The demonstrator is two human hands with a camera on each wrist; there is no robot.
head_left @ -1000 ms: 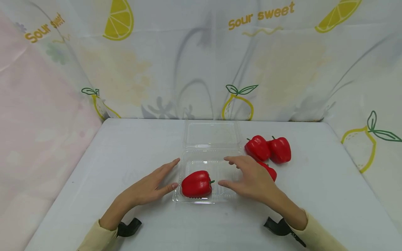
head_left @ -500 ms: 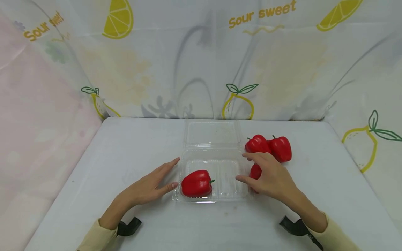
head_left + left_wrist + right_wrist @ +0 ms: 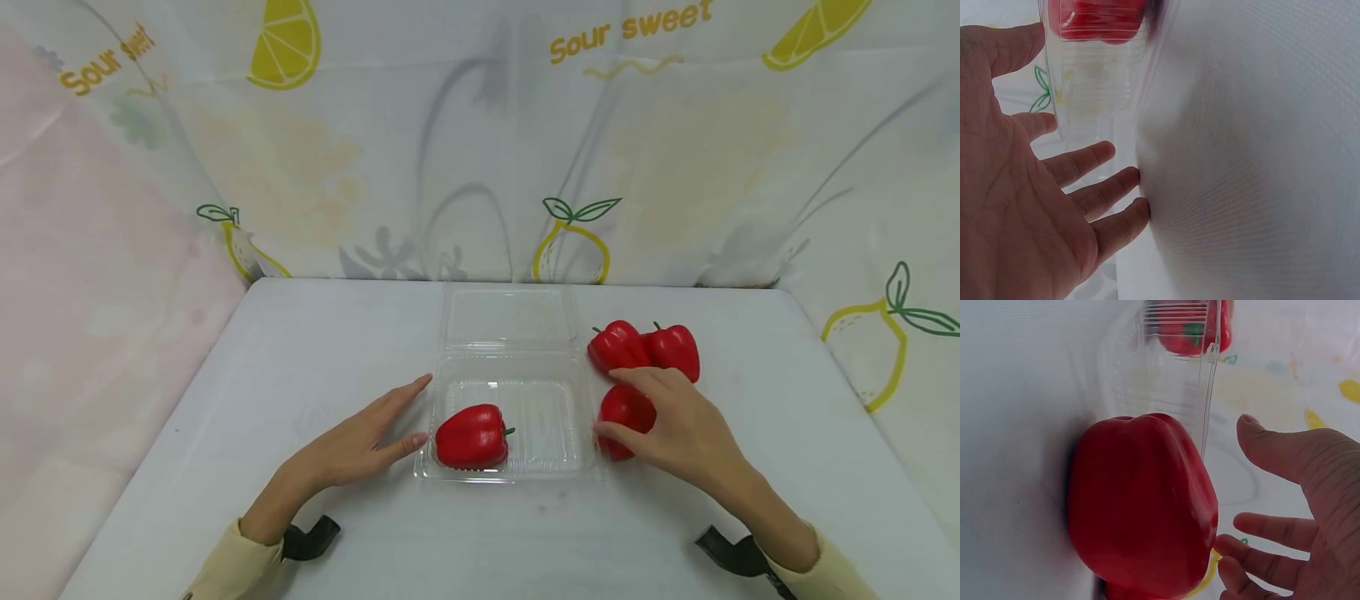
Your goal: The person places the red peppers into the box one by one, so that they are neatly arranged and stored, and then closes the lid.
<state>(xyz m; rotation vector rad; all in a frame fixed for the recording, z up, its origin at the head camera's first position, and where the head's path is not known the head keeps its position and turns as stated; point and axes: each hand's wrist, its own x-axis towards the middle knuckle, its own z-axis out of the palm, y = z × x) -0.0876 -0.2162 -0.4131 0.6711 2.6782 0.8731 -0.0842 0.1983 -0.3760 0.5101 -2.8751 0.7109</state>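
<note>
A red bell pepper (image 3: 471,438) with a green stem lies in the left front of a clear plastic clamshell box (image 3: 551,429), whose lid (image 3: 510,317) is laid back. My left hand (image 3: 360,442) is at the box's left edge, fingers spread, thumb by the rim. Just right of the box sits another red pepper (image 3: 624,415); in the right wrist view this pepper (image 3: 1141,506) is large, beside my fingers. Over it is my right hand (image 3: 678,425), thumb and fingers spread apart around it, not visibly gripping.
Behind my right hand two more red peppers, the left one (image 3: 617,344) and the right one (image 3: 672,350), lie side by side on the white table (image 3: 337,333). A printed cloth (image 3: 420,150) hangs behind the table.
My right hand has moved right, from above the box to the pepper beside it. The left hand and the pepper in the box have stayed in place.
</note>
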